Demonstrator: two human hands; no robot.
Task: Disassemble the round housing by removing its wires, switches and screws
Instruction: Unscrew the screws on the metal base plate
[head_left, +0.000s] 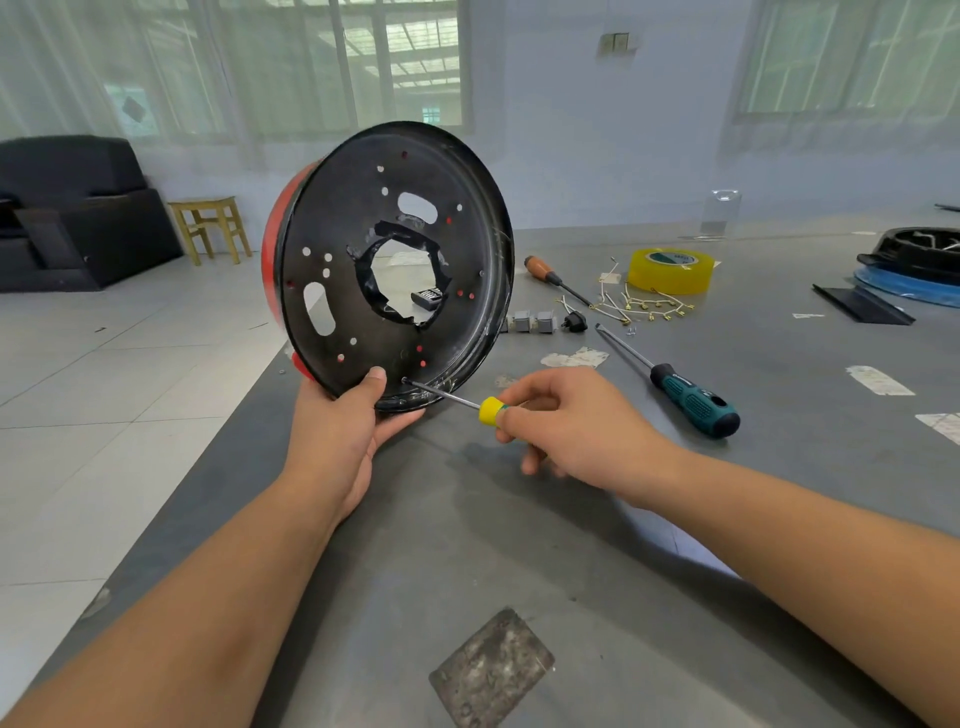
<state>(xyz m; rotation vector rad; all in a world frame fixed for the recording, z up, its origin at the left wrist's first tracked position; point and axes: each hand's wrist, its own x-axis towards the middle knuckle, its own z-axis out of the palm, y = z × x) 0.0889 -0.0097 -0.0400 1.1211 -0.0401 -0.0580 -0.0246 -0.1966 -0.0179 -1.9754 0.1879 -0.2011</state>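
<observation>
Round housing (395, 265), black inside, red outer shell, stood on edge at left edge of grey counter (519, 545), open face toward camera, ragged central hole, scattered small holes and slots. Left hand (345, 431) gripping lower rim, thumb curled over inner face, fingers behind. Right hand (566, 421) pinching yellow-handled screwdriver (452, 398) with curled fingers; shaft angled up-left, tip touching housing's inner face near bottom rim, just beside left thumb. Yellow tape roll (670, 270) lying flat, well apart to the right, further back on counter. Green-handled screwdriver (675, 382) lying on counter right of right hand, tip pointing away. Orange-handled screwdriver (553, 278) lying near tape roll. Loose wires (644, 306) with brass terminals piled in front of tape. Three grey switches (532, 321) in a row just right of housing rim, black plug (574, 320) beside them. Paper scraps (574, 357) near switches. Screws too small to tell.
</observation>
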